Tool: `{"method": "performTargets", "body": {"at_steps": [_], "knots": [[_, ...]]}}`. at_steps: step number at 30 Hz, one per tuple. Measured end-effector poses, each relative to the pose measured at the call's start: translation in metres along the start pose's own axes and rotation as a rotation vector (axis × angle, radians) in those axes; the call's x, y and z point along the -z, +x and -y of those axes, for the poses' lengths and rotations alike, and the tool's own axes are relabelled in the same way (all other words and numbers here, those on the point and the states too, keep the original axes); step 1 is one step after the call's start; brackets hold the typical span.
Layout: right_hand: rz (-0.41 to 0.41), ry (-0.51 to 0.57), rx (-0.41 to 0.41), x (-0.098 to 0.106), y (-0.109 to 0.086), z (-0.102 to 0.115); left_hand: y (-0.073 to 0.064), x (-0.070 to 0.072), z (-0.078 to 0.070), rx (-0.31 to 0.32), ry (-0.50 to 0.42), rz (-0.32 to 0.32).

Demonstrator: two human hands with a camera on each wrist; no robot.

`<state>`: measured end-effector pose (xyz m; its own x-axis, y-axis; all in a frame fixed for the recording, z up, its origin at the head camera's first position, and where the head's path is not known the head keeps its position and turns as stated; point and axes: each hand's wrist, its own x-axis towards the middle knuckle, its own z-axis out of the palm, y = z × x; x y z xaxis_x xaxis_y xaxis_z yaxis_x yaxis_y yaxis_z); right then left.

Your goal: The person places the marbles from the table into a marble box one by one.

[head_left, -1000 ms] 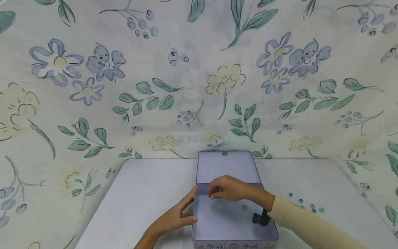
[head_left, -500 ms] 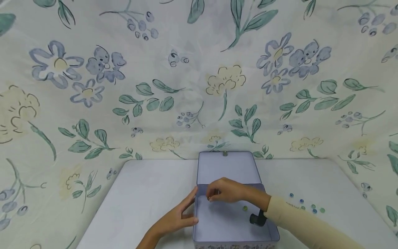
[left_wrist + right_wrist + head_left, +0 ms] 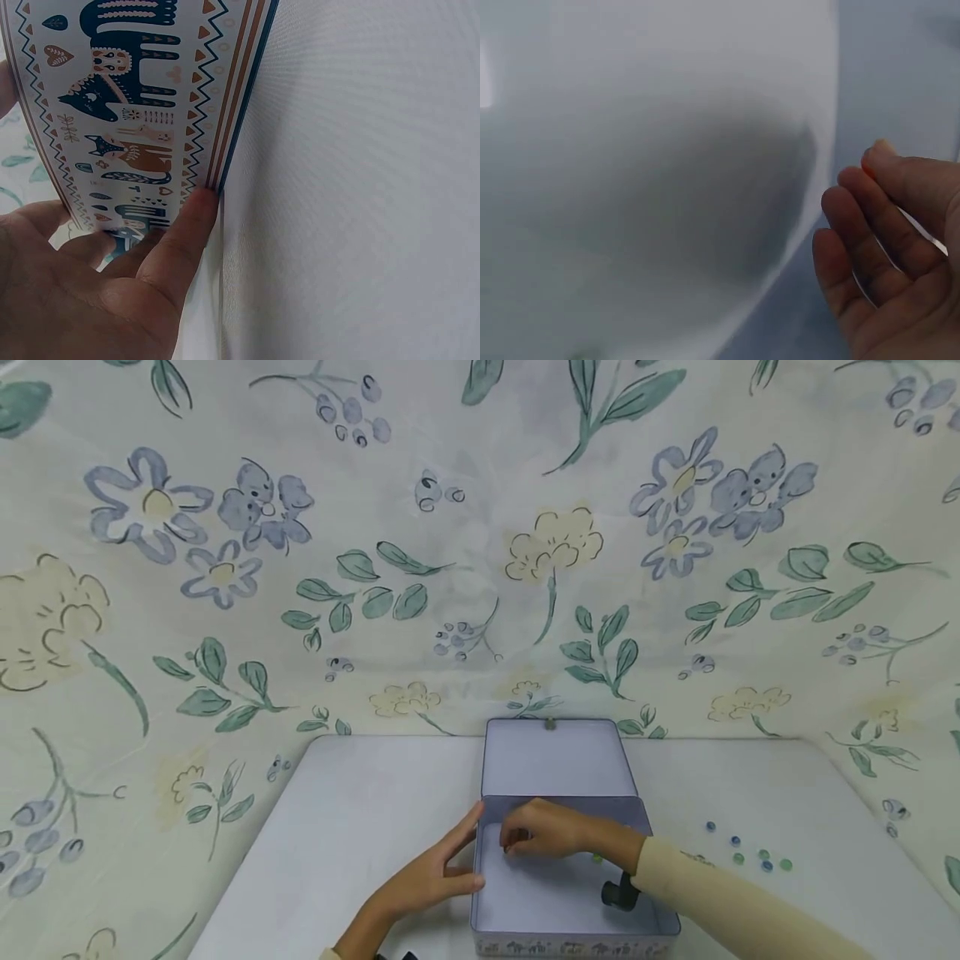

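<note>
A hinged tin box (image 3: 495,902) stands on the table with its lid tipped back. My left hand (image 3: 431,881) has its fingers extended along the box's left side, thumb near the front; the left wrist view shows them touching the animal-patterned wall (image 3: 135,142). Inside the box, over its back left part, my right hand (image 3: 551,828) pinches a small orange marble between thumb and fingertips. Only a sliver of that orange marble (image 3: 869,166) shows in the right wrist view. A green marble (image 3: 597,858) lies on the box floor, partly behind the right forearm.
Several blue and green marbles lie loose on the table right of the box, among them a blue marble (image 3: 711,827) and a green marble (image 3: 786,865). The raised lid (image 3: 558,760) is at the back, close to the flowered cloth (image 3: 450,552).
My right hand has moved a little towards the front of the box, still pinching the orange marble. My left hand stays at the box's left side. The head view has shifted slightly.
</note>
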<state>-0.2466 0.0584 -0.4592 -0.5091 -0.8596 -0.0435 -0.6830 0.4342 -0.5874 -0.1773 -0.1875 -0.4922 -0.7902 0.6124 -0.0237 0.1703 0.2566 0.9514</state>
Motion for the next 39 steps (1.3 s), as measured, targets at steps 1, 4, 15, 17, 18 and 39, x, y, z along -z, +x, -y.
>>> {"method": "performTargets", "body": {"at_steps": [1, 4, 15, 17, 18, 39], "knots": [[0.001, 0.002, -0.005, -0.001, 0.000, 0.000, 0.000, 0.000, 0.000, 0.002, 0.001, -0.001], [-0.003, -0.003, -0.009, -0.005, 0.000, -0.001, 0.000, 0.000, -0.001, 0.008, 0.013, -0.003], [0.012, -0.032, -0.028, -0.010, 0.003, -0.005, 0.000, 0.000, -0.004, 0.010, 0.012, -0.008], [0.012, -0.039, -0.030, -0.012, 0.002, -0.005, 0.000, 0.000, -0.005, 0.008, 0.013, -0.003], [0.010, -0.044, -0.026, -0.013, 0.002, -0.005, 0.000, -0.001, -0.005, 0.010, 0.013, -0.003], [-0.035, -0.094, 0.031, -0.016, 0.004, -0.005, -0.001, -0.001, 0.002, -0.028, 0.013, -0.001]]}}
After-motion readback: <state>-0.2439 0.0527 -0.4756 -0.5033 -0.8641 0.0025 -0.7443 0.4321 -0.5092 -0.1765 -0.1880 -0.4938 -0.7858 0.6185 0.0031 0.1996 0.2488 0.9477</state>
